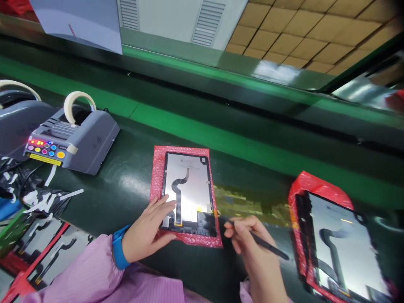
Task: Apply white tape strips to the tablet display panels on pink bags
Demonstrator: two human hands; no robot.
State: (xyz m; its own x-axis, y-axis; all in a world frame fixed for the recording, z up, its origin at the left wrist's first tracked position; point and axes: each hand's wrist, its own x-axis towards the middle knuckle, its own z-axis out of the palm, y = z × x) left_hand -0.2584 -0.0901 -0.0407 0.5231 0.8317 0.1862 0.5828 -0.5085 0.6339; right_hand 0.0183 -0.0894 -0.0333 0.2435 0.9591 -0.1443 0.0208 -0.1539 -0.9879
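A tablet screen panel (pixel 195 193) lies face down, its silvery back up, on a pink bubble-wrap sheet (pixel 158 168). A dark S-shaped ribbon cable (pixel 178 198) runs down the panel to its lower edge. My left hand (pixel 148 229) rests with fingers spread over the panel's lower left edge and the wrap. Just right of the panel's lower right corner, my right hand (pixel 252 244) grips a slim black pen-like tool (pixel 269 246) between thumb and fingers. The tool's front end points toward the panel, apart from it as far as I can see.
A second panel (pixel 347 240) in red bubble wrap (pixel 322 189) lies at right. Amber tape strips (pixel 252 206) cross the green table between the panels. At left stands a grey tape dispenser (pixel 72 134), with another beside it. More panels (pixel 47 261) sit in bins at lower left.
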